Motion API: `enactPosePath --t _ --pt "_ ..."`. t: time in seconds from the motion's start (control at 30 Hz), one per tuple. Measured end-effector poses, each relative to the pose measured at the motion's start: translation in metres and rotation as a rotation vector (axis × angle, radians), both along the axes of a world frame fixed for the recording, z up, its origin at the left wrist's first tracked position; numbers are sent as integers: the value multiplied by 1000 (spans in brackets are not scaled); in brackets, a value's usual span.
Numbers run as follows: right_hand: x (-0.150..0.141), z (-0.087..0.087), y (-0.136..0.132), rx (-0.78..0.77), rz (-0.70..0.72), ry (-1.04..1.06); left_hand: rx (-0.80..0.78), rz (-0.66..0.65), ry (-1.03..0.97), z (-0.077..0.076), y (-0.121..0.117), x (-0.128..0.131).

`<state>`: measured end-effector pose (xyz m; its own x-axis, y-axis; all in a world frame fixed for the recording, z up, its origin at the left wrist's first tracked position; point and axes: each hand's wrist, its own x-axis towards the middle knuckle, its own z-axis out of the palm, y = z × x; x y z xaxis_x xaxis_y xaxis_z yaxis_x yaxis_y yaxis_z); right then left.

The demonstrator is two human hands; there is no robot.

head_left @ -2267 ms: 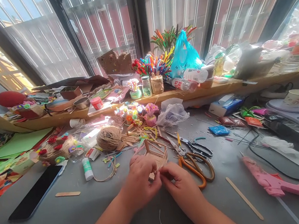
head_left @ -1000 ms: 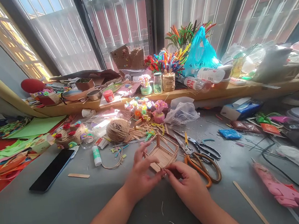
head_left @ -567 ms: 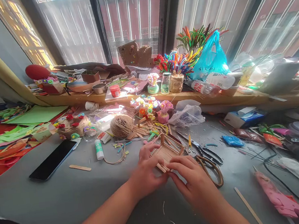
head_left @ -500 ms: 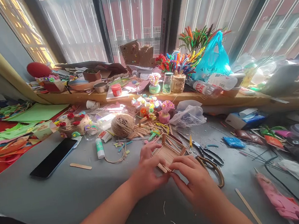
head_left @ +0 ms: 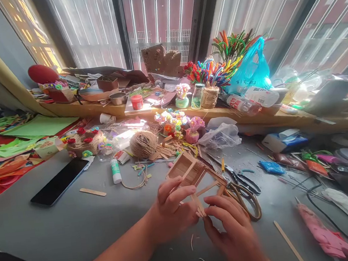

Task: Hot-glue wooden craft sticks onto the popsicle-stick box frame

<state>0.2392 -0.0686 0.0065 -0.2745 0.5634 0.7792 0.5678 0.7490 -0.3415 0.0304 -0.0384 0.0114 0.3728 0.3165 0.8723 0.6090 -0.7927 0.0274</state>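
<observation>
A small open box built of wooden craft sticks (head_left: 183, 167) is tilted in front of me, its slatted inner side showing. My left hand (head_left: 172, 204) is closed on its near left part, with the index finger stretched along a stick. At the near corner, my right hand (head_left: 226, 216) pinches the stick ends between thumb and fingertips. The palms hide part of the box's lower edge. Just beyond my right hand lie brown-handled scissors (head_left: 254, 205) and black-handled scissors (head_left: 251, 184).
Loose craft sticks lie left (head_left: 93, 192) and right (head_left: 289, 241). A phone (head_left: 60, 182), glue stick (head_left: 116, 171) and twine ball (head_left: 144, 144) sit at the left. A pink glue gun (head_left: 322, 231) with its cable lies right. Flower crafts (head_left: 197, 128) stand before the cluttered sill.
The stick box has been tipped up and turned, so its slatted inside faces me more. Both hands have shifted slightly down while keeping hold of the near corner.
</observation>
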Motion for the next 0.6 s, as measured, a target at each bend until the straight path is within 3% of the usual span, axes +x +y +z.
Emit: enactPosePath --t 0.23,0.6 --pt "3 -2 -4 26 -34 30 65 49 23 8 0 3" --pt "8 -7 -2 -5 -19 13 -27 18 108 -3 2 -5"
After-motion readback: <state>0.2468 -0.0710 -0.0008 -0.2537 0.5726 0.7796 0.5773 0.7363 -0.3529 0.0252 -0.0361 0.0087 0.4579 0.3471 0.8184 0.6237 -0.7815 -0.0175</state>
